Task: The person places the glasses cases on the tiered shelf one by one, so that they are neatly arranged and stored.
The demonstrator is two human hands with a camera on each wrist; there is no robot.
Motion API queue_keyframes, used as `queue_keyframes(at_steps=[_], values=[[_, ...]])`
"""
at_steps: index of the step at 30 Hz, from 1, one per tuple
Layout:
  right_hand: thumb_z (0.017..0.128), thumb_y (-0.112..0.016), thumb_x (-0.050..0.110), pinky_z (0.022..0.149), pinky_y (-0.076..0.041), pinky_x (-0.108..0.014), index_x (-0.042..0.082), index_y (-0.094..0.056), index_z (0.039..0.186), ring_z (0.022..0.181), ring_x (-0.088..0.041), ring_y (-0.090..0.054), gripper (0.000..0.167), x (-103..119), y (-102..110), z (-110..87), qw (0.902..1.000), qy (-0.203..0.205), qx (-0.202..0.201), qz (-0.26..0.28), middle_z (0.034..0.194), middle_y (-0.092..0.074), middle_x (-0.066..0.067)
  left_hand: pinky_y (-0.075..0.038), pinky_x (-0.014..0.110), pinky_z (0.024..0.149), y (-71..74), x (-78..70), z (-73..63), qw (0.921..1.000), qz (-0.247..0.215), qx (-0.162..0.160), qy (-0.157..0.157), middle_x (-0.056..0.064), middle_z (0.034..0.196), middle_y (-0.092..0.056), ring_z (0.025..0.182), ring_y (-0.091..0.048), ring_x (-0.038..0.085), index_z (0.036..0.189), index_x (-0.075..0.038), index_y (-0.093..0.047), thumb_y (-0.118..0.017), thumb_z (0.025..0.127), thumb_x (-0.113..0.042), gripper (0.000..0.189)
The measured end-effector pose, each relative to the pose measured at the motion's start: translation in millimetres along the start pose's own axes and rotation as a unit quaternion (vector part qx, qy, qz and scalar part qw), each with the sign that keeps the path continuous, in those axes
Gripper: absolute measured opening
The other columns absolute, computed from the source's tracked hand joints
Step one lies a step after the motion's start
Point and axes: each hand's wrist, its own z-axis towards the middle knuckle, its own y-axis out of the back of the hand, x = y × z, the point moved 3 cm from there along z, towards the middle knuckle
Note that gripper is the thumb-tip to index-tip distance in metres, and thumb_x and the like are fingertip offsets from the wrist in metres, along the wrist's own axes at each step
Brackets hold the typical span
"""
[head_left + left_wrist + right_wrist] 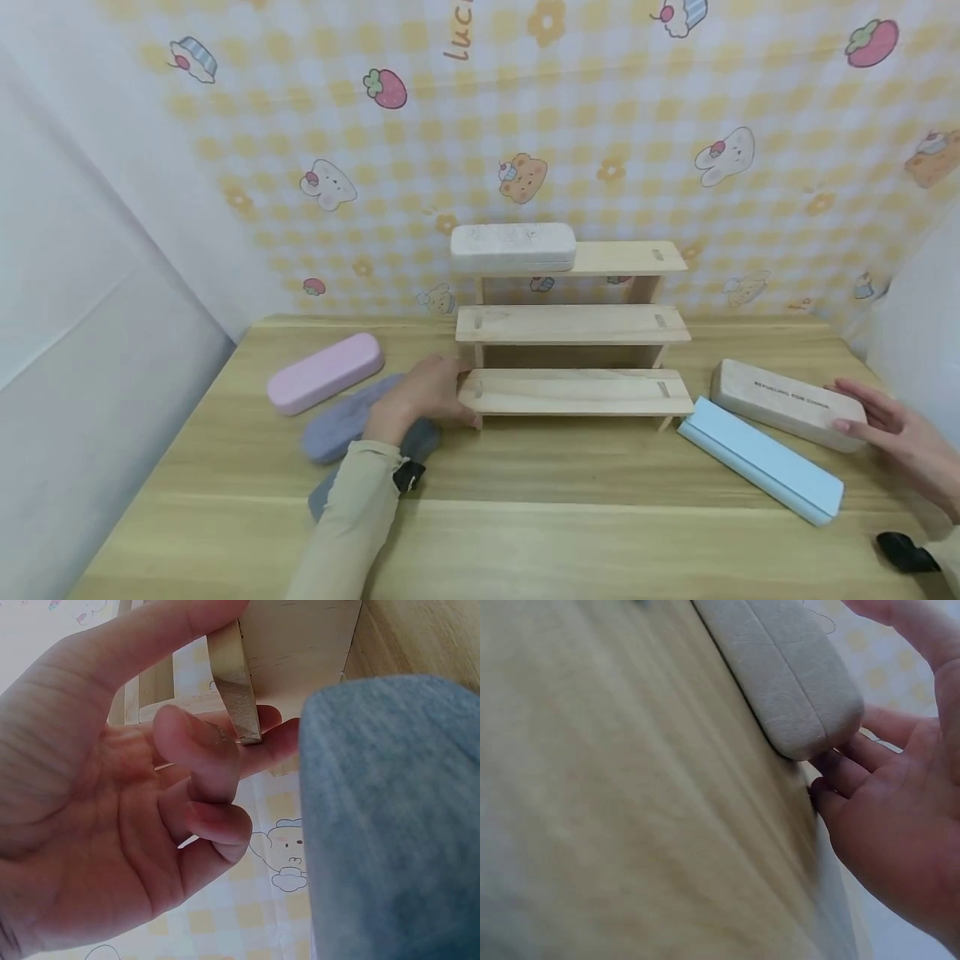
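My left hand [427,396] holds the left end of the lowest step of a three-step wooden display rack [570,392]. In the left wrist view its thumb and first fingers go round the end of a board [234,682], the other fingers curled free. At the right, my right hand [900,429] grips the right end of a beige glasses case [787,404] with printed lettering, thumb on its top. The right wrist view shows fingertips at the rounded end of that case [795,682]. A light blue case [761,462] lies just in front of it.
A white glasses case [513,247] sits on the left of the rack's top step. Left on the wooden table [570,550] are a pink case [326,373], a purple-blue case [337,429] and a grey-blue case [422,440], partly behind my left arm. A checked cloth [420,167] hangs behind.
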Motion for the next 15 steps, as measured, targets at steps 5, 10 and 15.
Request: queue_keyframes(at_steps=[5, 10, 15], values=[[0.094, -0.053, 0.005, 0.085, -0.019, 0.001, 0.015, -0.011, 0.151, 0.109, 0.024, -0.024, 0.071, 0.7, -2.9, -2.3, 0.9998, 0.018, -0.004, -0.004, 0.127, -0.029, 0.033, -0.04, 0.042, 0.097, 0.5, -1.5, 1.3, 0.9999, 0.009, 0.006, 0.004, 0.016, 0.119, -0.059, 0.11, -0.052, 0.033, 0.128, 0.001, -0.053, -0.087, 0.059, -0.035, 0.085], [0.093, -0.056, 0.008, 0.083, -0.019, 0.001, 0.019, -0.01, 0.151, 0.105, 0.024, -0.025, 0.075, 2.0, -4.8, -1.6, 0.9998, 0.008, -0.007, -0.015, 0.127, -0.025, 0.031, -0.04, 0.043, 0.097, 0.4, -1.8, 1.5, 0.9999, 0.008, 0.004, 0.005, 0.016, 0.118, -0.059, 0.11, -0.052, 0.033, 0.128, 0.0, -0.053, -0.086, 0.06, -0.036, 0.084], [0.091, -0.061, 0.013, 0.077, -0.021, 0.0, 0.024, -0.008, 0.151, 0.099, 0.024, -0.027, 0.08, 1.7, -4.3, -0.1, 0.9994, -0.022, -0.001, -0.028, 0.128, -0.024, 0.028, -0.039, 0.042, 0.097, 2.4, -3.4, 0.9, 1.0, 0.004, 0.003, 0.008, 0.015, 0.119, -0.059, 0.11, -0.052, 0.033, 0.129, -0.001, -0.053, -0.087, 0.06, -0.036, 0.084]])
